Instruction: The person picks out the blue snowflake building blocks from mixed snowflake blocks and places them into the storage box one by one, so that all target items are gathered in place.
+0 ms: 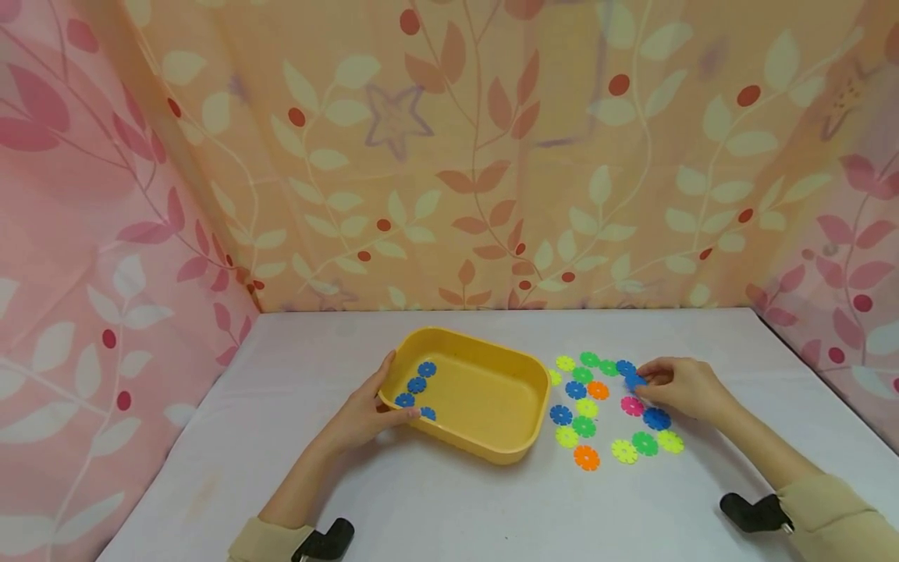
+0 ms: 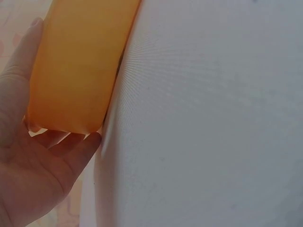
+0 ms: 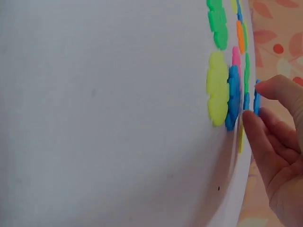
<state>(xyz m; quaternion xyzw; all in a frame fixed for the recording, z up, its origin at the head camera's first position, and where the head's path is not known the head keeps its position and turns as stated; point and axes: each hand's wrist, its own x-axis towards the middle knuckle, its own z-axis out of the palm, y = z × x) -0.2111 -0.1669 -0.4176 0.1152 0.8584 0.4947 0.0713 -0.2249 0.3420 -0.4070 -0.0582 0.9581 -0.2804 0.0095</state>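
Note:
A yellow rectangular plastic tub [image 1: 485, 402] stands near the middle of the table, with several blue flower-shaped discs [image 1: 417, 385] at its left end. My left hand [image 1: 361, 417] grips that end, thumb over the near rim; in the left wrist view the fingers lie against the tub's outer wall [image 2: 75, 71]. On the right, my right hand [image 1: 691, 384] pinches a blue flower-shaped disc [image 1: 634, 382] between thumb and fingers, just above the table. Close to it lie another blue disc [image 1: 626, 368], a pink disc [image 1: 632, 406] and a thicker-looking blue disc [image 1: 656, 419].
Between the tub and my right hand, green [image 1: 584, 426], yellow [image 1: 624, 451], orange [image 1: 587, 458] and blue discs [image 1: 561, 414] lie scattered on the white tablecloth [image 1: 435, 507]. Patterned curtains [image 1: 477, 156] close off the back and both sides.

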